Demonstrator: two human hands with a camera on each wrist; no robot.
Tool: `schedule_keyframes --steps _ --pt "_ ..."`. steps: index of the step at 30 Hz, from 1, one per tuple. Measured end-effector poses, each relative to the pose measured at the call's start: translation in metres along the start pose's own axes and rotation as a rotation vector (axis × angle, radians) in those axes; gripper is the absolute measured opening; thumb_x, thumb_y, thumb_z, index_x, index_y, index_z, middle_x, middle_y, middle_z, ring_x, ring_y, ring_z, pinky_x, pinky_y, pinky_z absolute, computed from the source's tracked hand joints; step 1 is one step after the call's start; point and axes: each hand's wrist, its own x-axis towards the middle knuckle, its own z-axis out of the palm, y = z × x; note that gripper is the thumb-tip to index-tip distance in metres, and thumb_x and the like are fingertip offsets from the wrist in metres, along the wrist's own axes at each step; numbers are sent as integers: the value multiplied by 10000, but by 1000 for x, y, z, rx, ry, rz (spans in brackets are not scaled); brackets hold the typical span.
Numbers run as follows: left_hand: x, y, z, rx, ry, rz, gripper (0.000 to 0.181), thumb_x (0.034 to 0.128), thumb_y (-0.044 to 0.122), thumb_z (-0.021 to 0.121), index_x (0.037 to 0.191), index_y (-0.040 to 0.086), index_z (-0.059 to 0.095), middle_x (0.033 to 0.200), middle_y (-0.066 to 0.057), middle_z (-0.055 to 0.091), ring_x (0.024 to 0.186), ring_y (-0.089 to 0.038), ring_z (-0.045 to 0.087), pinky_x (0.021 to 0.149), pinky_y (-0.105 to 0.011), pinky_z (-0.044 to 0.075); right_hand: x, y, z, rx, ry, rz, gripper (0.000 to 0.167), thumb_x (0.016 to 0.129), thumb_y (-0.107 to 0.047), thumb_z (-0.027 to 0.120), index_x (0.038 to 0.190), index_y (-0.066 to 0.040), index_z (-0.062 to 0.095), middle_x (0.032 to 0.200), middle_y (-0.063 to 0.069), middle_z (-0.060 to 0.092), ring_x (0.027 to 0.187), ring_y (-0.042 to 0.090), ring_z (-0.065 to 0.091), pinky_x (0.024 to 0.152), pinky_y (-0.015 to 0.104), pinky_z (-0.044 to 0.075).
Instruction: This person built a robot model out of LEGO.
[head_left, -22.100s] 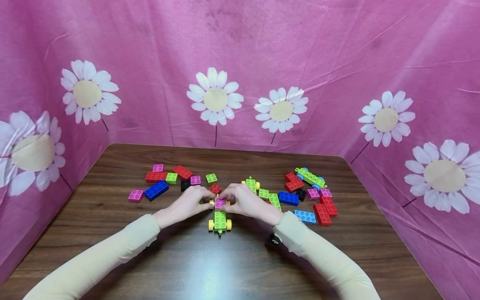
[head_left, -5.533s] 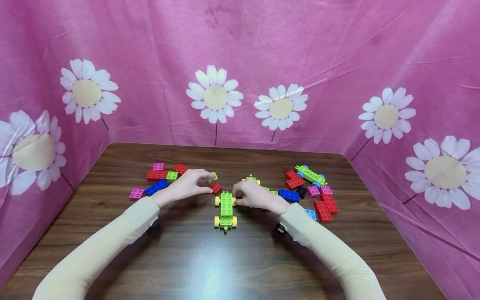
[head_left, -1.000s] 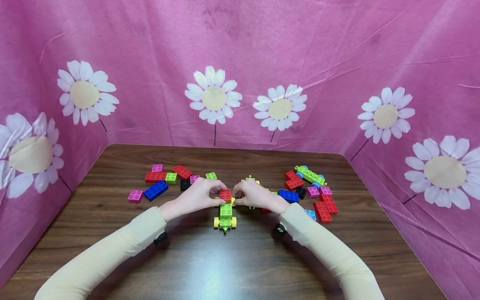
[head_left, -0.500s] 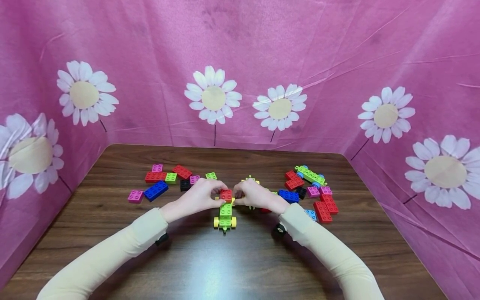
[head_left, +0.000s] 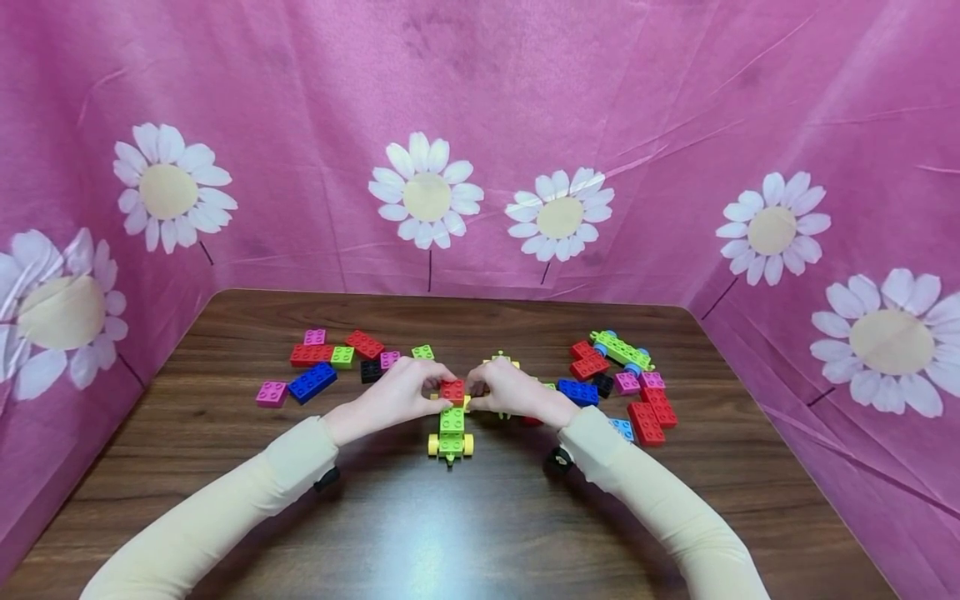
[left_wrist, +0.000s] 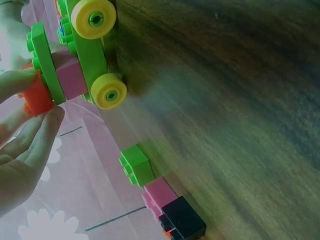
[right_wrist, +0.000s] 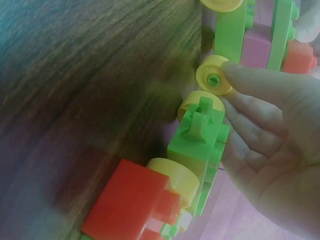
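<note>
In the head view my left hand (head_left: 397,393) pinches a red brick (head_left: 452,392) between thumb and fingers. That brick sits on the far end of a long green brick (head_left: 452,422), mounted on a toy car base (head_left: 450,447) with yellow wheels. A pink brick (left_wrist: 70,74) shows between the long green brick and the base in the left wrist view. My right hand (head_left: 513,387) holds the car at a yellow wheel (right_wrist: 213,75), thumb against it. Just beyond its fingers is a second green car base (right_wrist: 192,135) with yellow wheels, partly hidden in the head view.
Left on the wooden table (head_left: 480,533) lie loose bricks, among them a blue one (head_left: 312,382) and a black one (head_left: 371,371). On the right are red bricks (head_left: 646,423), another blue brick (head_left: 577,392) and a green car base (head_left: 622,352) with blue wheels.
Earlier a pink brick was at the car; then the long green brick lay on it, and my left hand reached to the red brick. The red brick now sits on top. Little moved this last second.
</note>
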Motion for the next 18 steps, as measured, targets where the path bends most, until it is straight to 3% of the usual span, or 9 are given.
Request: schedule_keyframes --steps 4,12,18 --pt "-2 1 2 23 16 1 222 817 137 802 1012 50 737 913 -55 759 773 -160 694 675 -218 554 0 0 0 -3 1 5 118 836 -171 791 887 -74 747 803 17 748 676 33 625 632 147 521" --pt "-4 6 -2 112 -23 33 276 866 188 764 1081 23 709 1014 -89 753 869 -188 698 784 -319 588 0 0 1 -9 0 4 130 834 -181 797 890 -74 747 810 20 751 682 40 638 637 145 525" --pt "-2 5 -4 59 -20 43 219 901 187 718 1053 31 736 986 -80 764 750 -159 638 695 -224 536 0 1 2 -15 7 3 128 837 -178 795 889 -72 744 806 20 747 681 40 635 633 133 513"
